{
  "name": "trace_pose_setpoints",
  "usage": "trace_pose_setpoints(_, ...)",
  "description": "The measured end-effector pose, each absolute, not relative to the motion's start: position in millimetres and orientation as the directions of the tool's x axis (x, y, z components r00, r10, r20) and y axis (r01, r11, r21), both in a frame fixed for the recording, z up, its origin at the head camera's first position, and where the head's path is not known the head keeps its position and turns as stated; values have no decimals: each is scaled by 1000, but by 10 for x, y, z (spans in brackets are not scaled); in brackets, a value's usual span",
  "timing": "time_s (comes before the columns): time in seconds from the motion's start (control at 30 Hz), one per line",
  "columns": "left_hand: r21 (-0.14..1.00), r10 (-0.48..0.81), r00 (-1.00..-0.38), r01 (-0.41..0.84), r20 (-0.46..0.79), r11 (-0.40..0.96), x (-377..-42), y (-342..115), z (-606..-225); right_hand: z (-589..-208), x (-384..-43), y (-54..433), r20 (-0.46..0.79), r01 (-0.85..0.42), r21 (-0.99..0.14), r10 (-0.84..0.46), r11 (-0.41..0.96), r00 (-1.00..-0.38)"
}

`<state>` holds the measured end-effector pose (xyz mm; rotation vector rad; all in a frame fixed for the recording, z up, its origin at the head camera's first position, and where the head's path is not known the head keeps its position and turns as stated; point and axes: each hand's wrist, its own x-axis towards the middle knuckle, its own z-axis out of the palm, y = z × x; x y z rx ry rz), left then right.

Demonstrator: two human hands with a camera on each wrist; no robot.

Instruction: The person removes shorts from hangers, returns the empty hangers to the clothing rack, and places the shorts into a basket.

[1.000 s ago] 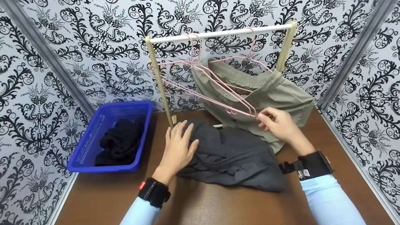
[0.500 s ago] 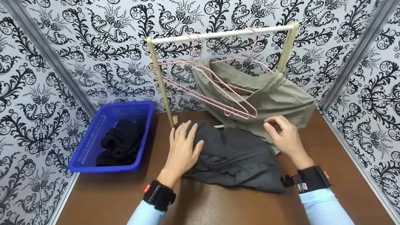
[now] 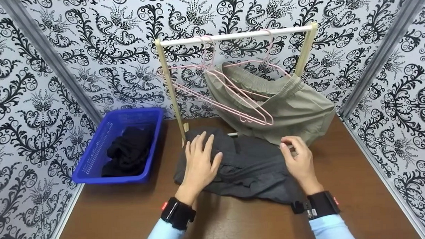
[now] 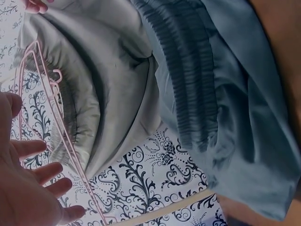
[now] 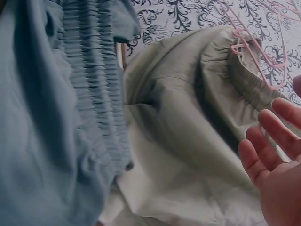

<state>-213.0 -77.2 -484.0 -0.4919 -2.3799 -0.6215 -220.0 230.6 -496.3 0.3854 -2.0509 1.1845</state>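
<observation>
A dark grey garment with a gathered elastic waistband (image 3: 249,167) lies spread on the table; it looks bluish in the left wrist view, its waistband (image 4: 188,80) facing the rack. My left hand (image 3: 200,167) is over its left part, fingers spread and holding nothing; contact with the cloth cannot be told. My right hand (image 3: 299,160), fingers loosely bent, is above its right end with nothing in it. Behind, olive elastic-waist shorts (image 3: 300,102) hang on a pink hanger (image 3: 278,67). Bare pink hangers (image 3: 210,65) hang to their left.
A small rack with a white rail (image 3: 238,36) and wooden posts (image 3: 171,89) stands at the back. To the left, a blue basket (image 3: 110,179) contains black cloth (image 3: 128,150). Patterned walls (image 3: 125,66) enclose the brown table (image 3: 237,224).
My right hand has let go of the bare hangers and come down toward the dark garment. My left hand has shifted slightly right and nearer. The hangers have swung back a little.
</observation>
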Motion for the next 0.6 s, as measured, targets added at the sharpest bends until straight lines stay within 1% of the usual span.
trace_pose_setpoints(0.27,347,165,-746,478,645,807,-2096,-679,-4966,-5139,-2167,2245,691,-535,-645,116,546,-714)
trace_pose_setpoints(0.6,377,164,-780,460,604,804,-2040,-600,-5137,-5305,-2134,2161,698,-547,-642,114,538,-707)
